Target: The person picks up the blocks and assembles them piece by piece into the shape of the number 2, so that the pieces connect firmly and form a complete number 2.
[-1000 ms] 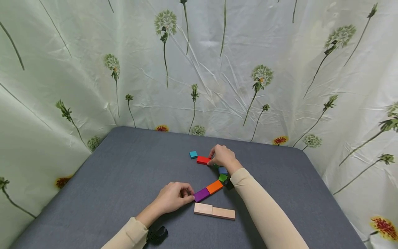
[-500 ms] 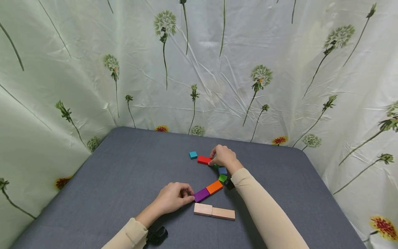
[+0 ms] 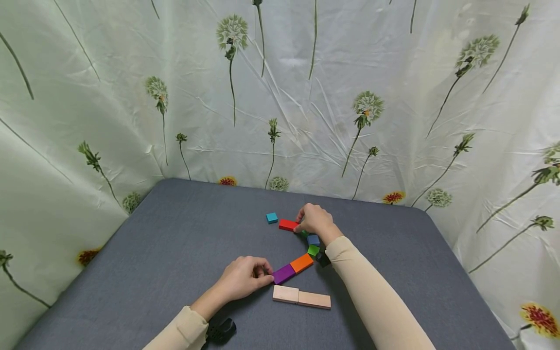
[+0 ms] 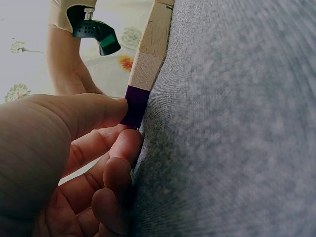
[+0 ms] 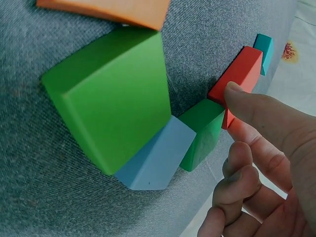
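My left hand (image 3: 242,277) pinches the near end of a flat purple block (image 3: 284,274) between thumb and fingers, as the left wrist view also shows. My right hand (image 3: 314,219) holds one end of a red block (image 5: 238,74) between thumb and index finger. That end of the red block lies right at a dark green block (image 5: 203,131), which the right hand partly hides in the head view. A blue block (image 3: 313,240), a light green block (image 5: 111,103) and an orange block (image 3: 302,263) continue the curved row down to the purple one.
A small teal block (image 3: 271,218) lies just left of the red one. Two plain wooden blocks (image 3: 286,293) sit end to end nearer the front. All rest on a grey cloth-covered table (image 3: 197,233), with a flower-print curtain (image 3: 306,97) behind.
The red block has slid slightly right, toward the dark green block, with my right hand on it. The gap to the teal block has widened a little. My left hand stays put.
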`<state>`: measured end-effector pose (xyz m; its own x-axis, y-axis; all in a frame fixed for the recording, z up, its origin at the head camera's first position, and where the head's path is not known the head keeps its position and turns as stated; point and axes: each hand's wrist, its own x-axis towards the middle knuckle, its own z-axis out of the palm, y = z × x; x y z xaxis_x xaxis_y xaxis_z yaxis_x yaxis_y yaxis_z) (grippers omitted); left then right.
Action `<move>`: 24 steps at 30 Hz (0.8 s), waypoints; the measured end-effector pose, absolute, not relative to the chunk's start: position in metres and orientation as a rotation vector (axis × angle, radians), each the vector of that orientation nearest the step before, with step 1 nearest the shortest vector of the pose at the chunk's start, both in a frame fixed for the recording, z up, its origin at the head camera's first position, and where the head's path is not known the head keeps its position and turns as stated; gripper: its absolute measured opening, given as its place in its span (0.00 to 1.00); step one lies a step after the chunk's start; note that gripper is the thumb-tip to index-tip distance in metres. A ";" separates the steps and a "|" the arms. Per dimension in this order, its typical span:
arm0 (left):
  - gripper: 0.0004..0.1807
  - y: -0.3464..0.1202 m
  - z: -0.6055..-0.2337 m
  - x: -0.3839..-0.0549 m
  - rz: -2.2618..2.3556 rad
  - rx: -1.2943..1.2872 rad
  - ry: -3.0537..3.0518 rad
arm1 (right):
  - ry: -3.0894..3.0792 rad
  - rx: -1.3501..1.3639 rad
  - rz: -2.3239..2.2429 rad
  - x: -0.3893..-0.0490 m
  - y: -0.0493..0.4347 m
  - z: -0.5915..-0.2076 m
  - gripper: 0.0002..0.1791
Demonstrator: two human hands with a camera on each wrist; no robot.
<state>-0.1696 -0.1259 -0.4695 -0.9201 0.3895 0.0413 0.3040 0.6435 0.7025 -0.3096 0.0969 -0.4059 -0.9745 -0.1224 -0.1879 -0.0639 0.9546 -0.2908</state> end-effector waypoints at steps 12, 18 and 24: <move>0.03 -0.126 -0.470 -0.170 1.143 0.578 2.740 | 2.902 -0.157 -0.438 -0.310 0.098 -0.408 0.12; 0.03 -0.126 -0.470 -0.170 1.148 0.576 2.735 | 2.906 -0.153 -0.426 -0.309 0.098 -0.407 0.12; 0.03 -0.126 -0.470 -0.170 1.152 0.585 2.736 | 2.893 -0.138 -0.419 -0.309 0.097 -0.406 0.12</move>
